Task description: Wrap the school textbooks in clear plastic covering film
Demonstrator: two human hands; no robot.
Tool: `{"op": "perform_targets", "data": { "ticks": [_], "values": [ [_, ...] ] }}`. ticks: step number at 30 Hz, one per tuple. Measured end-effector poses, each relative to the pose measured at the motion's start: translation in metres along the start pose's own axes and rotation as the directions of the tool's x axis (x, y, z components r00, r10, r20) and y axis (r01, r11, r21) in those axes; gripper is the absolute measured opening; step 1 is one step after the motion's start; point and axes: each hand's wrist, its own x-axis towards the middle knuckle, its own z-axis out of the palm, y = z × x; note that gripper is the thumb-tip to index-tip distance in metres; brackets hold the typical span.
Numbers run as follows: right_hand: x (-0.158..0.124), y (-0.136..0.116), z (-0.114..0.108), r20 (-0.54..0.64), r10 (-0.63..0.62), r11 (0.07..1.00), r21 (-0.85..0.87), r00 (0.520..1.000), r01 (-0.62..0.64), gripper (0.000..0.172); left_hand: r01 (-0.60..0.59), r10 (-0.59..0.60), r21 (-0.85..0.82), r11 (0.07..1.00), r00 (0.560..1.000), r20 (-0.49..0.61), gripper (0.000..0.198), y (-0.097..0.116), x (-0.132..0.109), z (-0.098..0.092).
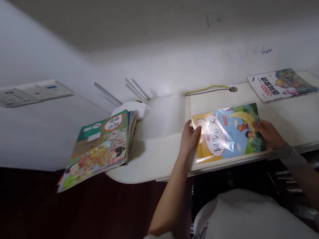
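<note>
A colourful book (230, 132) in a glossy clear cover lies flat on the white desk (166, 153) near its front edge. My left hand (189, 137) grips the book's left edge, thumb on top. At the book's right edge, my right hand (268, 134) holds it with fingers curled over the cover. Glare hides part of the cover's white oval label.
A stack of several picture books (99, 149) overhangs the desk's left end. Another book (282, 83) lies at the back right, next to a yellow cable (208, 88) and cable hole. A white router (131, 107) with antennas stands by the wall. Wall sockets (26, 93) sit left.
</note>
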Motion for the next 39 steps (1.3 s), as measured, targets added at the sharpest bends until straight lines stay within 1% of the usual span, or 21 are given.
{"op": "perform_targets", "data": {
  "ticks": [1, 2, 3, 4, 6, 8, 10, 13, 15, 17, 18, 20, 22, 23, 25, 27, 31, 35, 37, 39],
  "values": [
    [0.009, -0.001, -0.003, -0.001, -0.006, 1.000, -0.025, 1.000, 0.006, 0.044, -0.030, 0.032, 0.086, 0.996, 0.999, -0.031, 0.066, -0.001, 0.006, -0.001],
    [0.020, -0.002, -0.005, -0.001, -0.003, 0.999, -0.036, 1.000, 0.003, 0.043, -0.040, 0.046, 0.135, 0.990, 0.998, -0.041, 0.066, -0.002, 0.012, -0.003],
    [0.031, -0.002, -0.007, 0.006, 0.007, 0.999, -0.034, 1.000, -0.007, 0.043, -0.035, 0.041, 0.145, 0.989, 0.998, -0.037, 0.065, -0.002, 0.020, -0.003],
    [0.043, -0.004, -0.008, 0.016, 0.013, 1.000, -0.027, 1.000, -0.012, 0.042, -0.020, 0.023, 0.127, 0.992, 0.999, -0.024, 0.060, -0.001, 0.027, -0.004],
    [0.065, -0.007, -0.006, 0.031, 0.013, 1.000, 0.003, 0.999, -0.013, 0.041, 0.020, -0.022, 0.065, 0.998, 1.000, 0.022, 0.045, 0.002, 0.042, -0.002],
    [0.085, -0.011, -0.002, 0.039, -0.012, 1.000, 0.005, 0.999, 0.012, 0.040, 0.046, -0.048, 0.034, 0.998, 0.997, 0.054, 0.033, 0.005, 0.053, 0.002],
    [0.100, -0.014, 0.002, 0.042, -0.078, 0.994, -0.073, 0.996, 0.080, 0.038, 0.048, -0.049, 0.025, 0.999, 0.997, 0.057, 0.028, 0.007, 0.058, 0.009],
    [0.114, -0.014, 0.005, 0.018, -0.179, 0.957, -0.228, 0.984, 0.179, 0.033, 0.001, -0.001, 0.010, 1.000, 1.000, -0.013, 0.021, 0.008, 0.053, 0.019],
    [0.118, -0.011, 0.000, -0.005, -0.206, 0.933, -0.302, 0.979, 0.195, 0.029, -0.048, 0.049, 0.015, 0.999, 0.996, -0.078, 0.020, 0.007, 0.046, 0.026],
    [0.119, -0.008, -0.009, -0.010, -0.224, 0.901, -0.382, 0.974, 0.204, 0.026, -0.106, 0.113, 0.066, 0.992, 0.988, -0.108, 0.020, 0.006, 0.040, 0.031],
    [0.118, -0.006, -0.015, -0.006, -0.225, 0.885, -0.420, 0.974, 0.202, 0.025, -0.132, 0.144, 0.115, 0.985, 0.985, -0.096, 0.022, 0.006, 0.038, 0.032],
    [0.117, -0.003, -0.025, 0.006, -0.217, 0.852, -0.488, 0.976, 0.192, 0.026, -0.165, 0.176, 0.238, 0.957, 0.984, -0.023, 0.031, 0.005, 0.038, 0.035],
    [0.117, -0.001, -0.033, 0.022, -0.206, 0.812, -0.554, 0.978, 0.183, 0.024, -0.169, 0.161, 0.375, 0.911, 0.985, 0.054, 0.042, 0.006, 0.043, 0.037],
    [0.117, -0.001, -0.035, 0.029, -0.204, 0.787, -0.589, 0.979, 0.181, 0.021, -0.158, 0.139, 0.444, 0.882, 0.987, 0.076, 0.045, 0.007, 0.047, 0.037],
    [0.118, 0.000, -0.035, 0.033, -0.205, 0.730, -0.660, 0.978, 0.175, 0.015, -0.141, 0.107, 0.569, 0.810, 0.990, 0.092, 0.044, 0.010, 0.056, 0.040],
    [0.120, 0.001, -0.032, 0.022, -0.207, 0.668, -0.727, 0.978, 0.157, 0.011, -0.127, 0.089, 0.652, 0.748, 0.992, 0.091, 0.040, 0.013, 0.061, 0.042],
    [0.122, 0.005, -0.028, -0.014, -0.199, 0.560, -0.822, 0.980, 0.102, 0.008, -0.130, 0.107, 0.735, 0.665, 0.991, 0.078, 0.036, 0.017, 0.061, 0.049],
    [0.119, 0.007, -0.022, -0.026, -0.204, 0.473, -0.878, 0.979, 0.075, 0.005, -0.143, 0.129, 0.788, 0.599, 0.988, 0.081, 0.035, 0.014, 0.058, 0.054],
    [0.116, 0.007, -0.016, -0.022, -0.220, 0.430, -0.899, 0.975, 0.077, 0.007, -0.146, 0.135, 0.814, 0.563, 0.987, 0.084, 0.036, 0.013, 0.058, 0.055],
    [0.113, 0.008, -0.011, -0.018, -0.240, 0.395, -0.915, 0.971, 0.081, 0.010, -0.155, 0.148, 0.849, 0.506, 0.985, 0.091, 0.038, 0.015, 0.058, 0.055]
  ]
}}
